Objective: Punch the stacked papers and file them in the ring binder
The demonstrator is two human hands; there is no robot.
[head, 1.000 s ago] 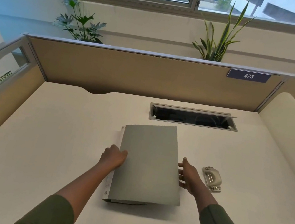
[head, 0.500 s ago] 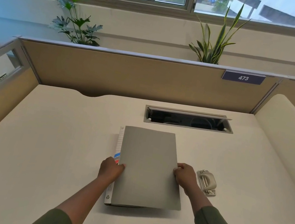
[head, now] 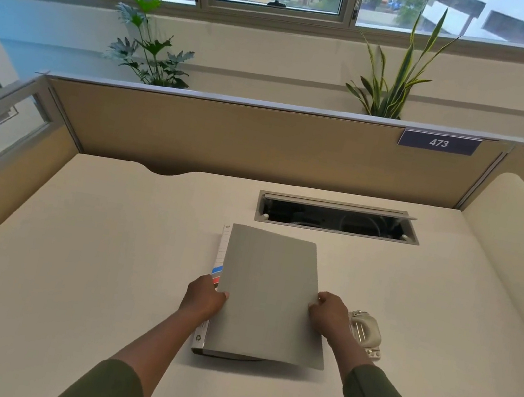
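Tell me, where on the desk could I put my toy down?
Bare desk lies left of the binder that the left hand and right hand grip. More lies right of the hole punch, below the cable slot. It is crowded only between binder and punch.

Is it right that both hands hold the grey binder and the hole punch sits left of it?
Not quite. In the head view the hole punch sits right of the grey binder, beside the right hand. Both hands do hold it, the left hand at the spine edge.
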